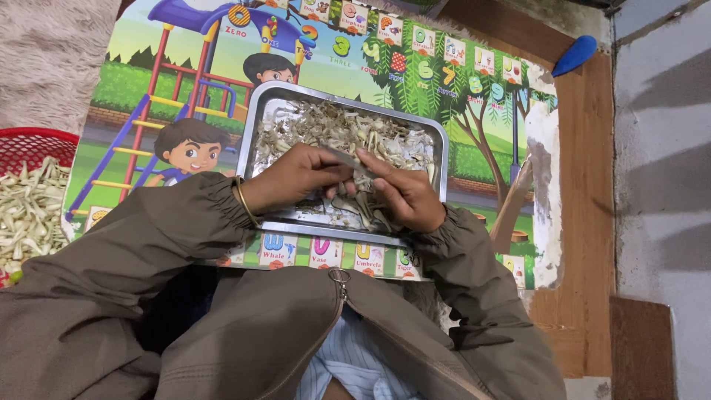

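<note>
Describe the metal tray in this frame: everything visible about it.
The metal tray is a shallow, rectangular, silvery pan with rounded corners and a raised rim, looking like steel. It lies flat on a colourful children's picture mat, slightly turned. A heap of pale, dried strips fills its far half; the near part is largely hidden. The left hand and right hand are over its near half, pinching a strip between them. Its near rim shows below the wrists.

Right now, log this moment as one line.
left hand: pinching pale strip | right hand: pinching same strip | under hands: metal tray of pale strips | far left: red basket
</note>
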